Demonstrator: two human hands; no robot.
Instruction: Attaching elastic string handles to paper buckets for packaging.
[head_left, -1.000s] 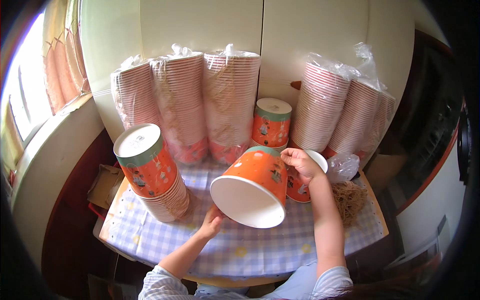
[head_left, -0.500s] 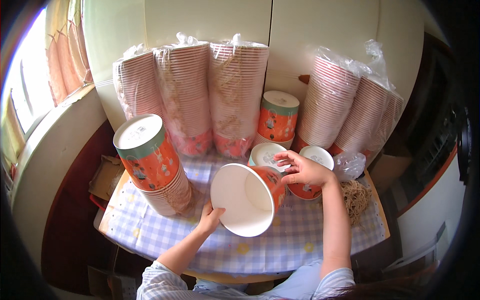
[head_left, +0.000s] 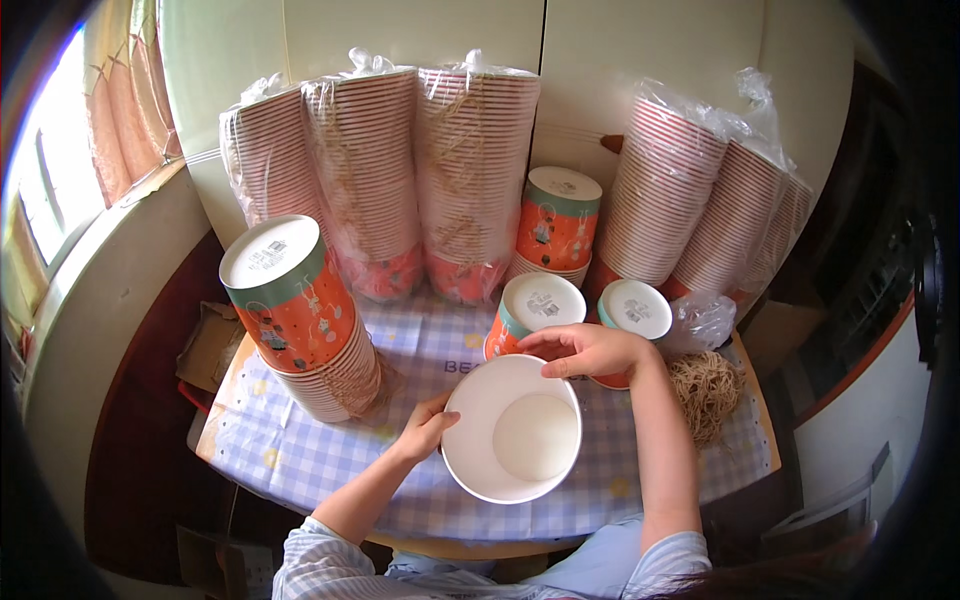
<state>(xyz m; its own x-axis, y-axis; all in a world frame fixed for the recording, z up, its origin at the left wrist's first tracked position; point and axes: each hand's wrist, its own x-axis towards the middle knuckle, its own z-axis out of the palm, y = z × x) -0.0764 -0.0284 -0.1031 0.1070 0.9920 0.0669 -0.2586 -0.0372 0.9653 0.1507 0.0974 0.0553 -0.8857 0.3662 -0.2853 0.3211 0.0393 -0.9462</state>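
Holding one bucket [head_left: 512,430] above the table [head_left: 420,518], toward the near edge, mouth up, white inside. Left hand [head_left: 427,425]: gripping its left rim, thumb inside, fingers outside. Right hand [head_left: 600,350]: thumb and fingers parted by the far rim; contact we cannot tell. Just beyond: upturned pair [head_left: 543,303]. Toward the left edge: upturned stack [head_left: 313,325]. At the right edge: twine [head_left: 707,395], bag [head_left: 700,322]. Along the far edge: wrapped stacks [head_left: 370,190]. Risks, in our judgement: the bucket could swing or slip, should the left pinch loosen; its rim could crease under hard thumb pressure; the right forearm, sweeping outward, could drag the twine; a careless knuckle could topple the upturned pair.
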